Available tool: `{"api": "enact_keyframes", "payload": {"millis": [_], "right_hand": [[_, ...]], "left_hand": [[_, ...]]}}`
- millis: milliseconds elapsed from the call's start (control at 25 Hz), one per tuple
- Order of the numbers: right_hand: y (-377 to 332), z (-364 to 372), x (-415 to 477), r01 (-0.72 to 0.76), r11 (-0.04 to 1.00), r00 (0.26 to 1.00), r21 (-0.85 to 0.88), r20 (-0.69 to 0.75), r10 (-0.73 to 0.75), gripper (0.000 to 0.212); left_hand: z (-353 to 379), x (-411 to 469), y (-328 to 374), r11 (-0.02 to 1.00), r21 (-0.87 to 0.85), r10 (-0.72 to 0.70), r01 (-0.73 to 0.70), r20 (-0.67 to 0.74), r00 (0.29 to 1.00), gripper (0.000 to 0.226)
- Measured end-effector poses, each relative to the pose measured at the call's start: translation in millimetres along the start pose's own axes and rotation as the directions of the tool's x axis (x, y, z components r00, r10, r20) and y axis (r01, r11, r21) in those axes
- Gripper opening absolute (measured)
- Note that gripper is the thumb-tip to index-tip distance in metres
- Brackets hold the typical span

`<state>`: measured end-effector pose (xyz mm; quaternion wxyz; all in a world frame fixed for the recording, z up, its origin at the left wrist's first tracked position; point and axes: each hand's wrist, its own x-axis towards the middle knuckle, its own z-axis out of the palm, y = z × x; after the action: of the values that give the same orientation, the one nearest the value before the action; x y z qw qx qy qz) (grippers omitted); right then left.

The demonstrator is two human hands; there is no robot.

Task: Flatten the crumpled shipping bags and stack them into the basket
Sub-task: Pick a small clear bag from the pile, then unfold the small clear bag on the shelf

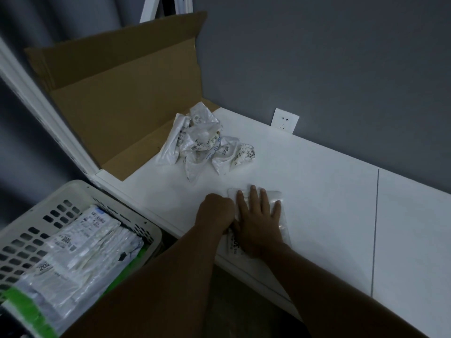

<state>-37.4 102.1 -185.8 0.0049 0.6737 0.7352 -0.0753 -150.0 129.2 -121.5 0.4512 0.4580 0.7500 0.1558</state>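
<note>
Right hand (258,222) presses flat, fingers spread, on one clear bag (275,198) at the front edge of the surface (329,203); left hand (216,208) curls at its rim, grasp hidden. One basket (81,189), cut off, holds stacked bags (73,252); one crumpled pile (202,142), uncountable.

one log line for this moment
phase: flattening | right hand: flat, pressing bag on table | left hand: curled at bag's left edge, grip unclear | crumpled pile: farther back | basket: holds flat bags
</note>
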Motion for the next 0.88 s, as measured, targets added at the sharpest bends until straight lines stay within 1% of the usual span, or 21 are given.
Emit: {"api": "enact_keyframes", "payload": {"millis": [40, 80, 120, 160, 240, 320, 360, 440, 560, 640, 680, 760, 840, 880], "right_hand": [[-2, -8, -1, -0.02, 1.0, 0.999, 0.022, 0.047, 0.019, 0.098], [-4, -15, -1, -0.023, 1.0, 0.999, 0.003, 0.037, 0.022, 0.093], [-5, -20, 1, -0.014, 1.0, 1.0, -0.01, 0.0, 0.014, 0.085], [-7, -28, 5, -0.008, 1.0, 1.0, 0.011, -0.005, 0.008, 0.078], [-13, -47, 16, 0.003, 0.997, 0.999, 0.077, -0.036, 0.0, 0.07], [-19, -63, 33, -0.001, 0.992, 0.995, 0.127, -0.095, 0.013, 0.068], [-22, -71, 43, -0.02, 0.986, 0.994, 0.167, -0.104, 0.038, 0.069], [-25, -82, 65, -0.094, 0.968, 0.991, 0.235, -0.073, 0.114, 0.069], [-27, -87, 86, -0.194, 0.94, 0.981, 0.282, 0.035, 0.192, 0.064], [-27, -85, 90, -0.218, 0.927, 0.976, 0.305, 0.048, 0.214, 0.06], [-26, -85, 88, -0.212, 0.928, 0.977, 0.306, 0.035, 0.212, 0.058], [-24, -86, 79, -0.161, 0.936, 0.982, 0.314, -0.041, 0.183, 0.052], [-20, -89, 65, -0.062, 0.946, 0.98, 0.318, -0.158, 0.118, 0.047], [-17, -90, 56, -0.005, 0.95, 0.974, 0.313, -0.213, 0.076, 0.045]], "left_hand": [[-3, -5, -3, 0.993, 0.041, 0.109, -0.109, -0.018, 0.994, 0.024], [-5, -5, 1, 0.999, -0.012, 0.052, -0.052, -0.026, 0.998, 0.025], [-8, 2, 1, 0.992, -0.104, 0.064, -0.066, -0.02, 0.998, 0.025], [-8, 3, 1, 0.972, -0.224, 0.068, -0.075, -0.04, 0.997, 0.025], [-12, 7, 6, 0.947, -0.298, 0.055, -0.121, -0.219, 0.974, 0.027], [-18, 9, 14, 0.938, -0.297, 0.081, -0.179, -0.312, 0.946, 0.027], [-21, 9, 17, 0.939, -0.285, 0.094, -0.191, -0.322, 0.942, 0.027], [-25, 10, 19, 0.929, -0.311, 0.101, -0.2, -0.308, 0.946, 0.029], [-24, 19, 17, 0.921, -0.335, 0.096, -0.199, -0.301, 0.949, 0.028], [-24, 18, 17, 0.916, -0.344, 0.104, -0.207, -0.294, 0.95, 0.028], [-24, 17, 18, 0.914, -0.348, 0.105, -0.208, -0.294, 0.95, 0.028], [-27, 18, 17, 0.917, -0.342, 0.107, -0.207, -0.288, 0.952, 0.028], [-28, 24, 18, 0.91, -0.364, 0.091, -0.201, -0.298, 0.95, 0.026], [-27, 25, 20, 0.91, -0.376, 0.073, -0.174, -0.268, 0.961, 0.025]]}}
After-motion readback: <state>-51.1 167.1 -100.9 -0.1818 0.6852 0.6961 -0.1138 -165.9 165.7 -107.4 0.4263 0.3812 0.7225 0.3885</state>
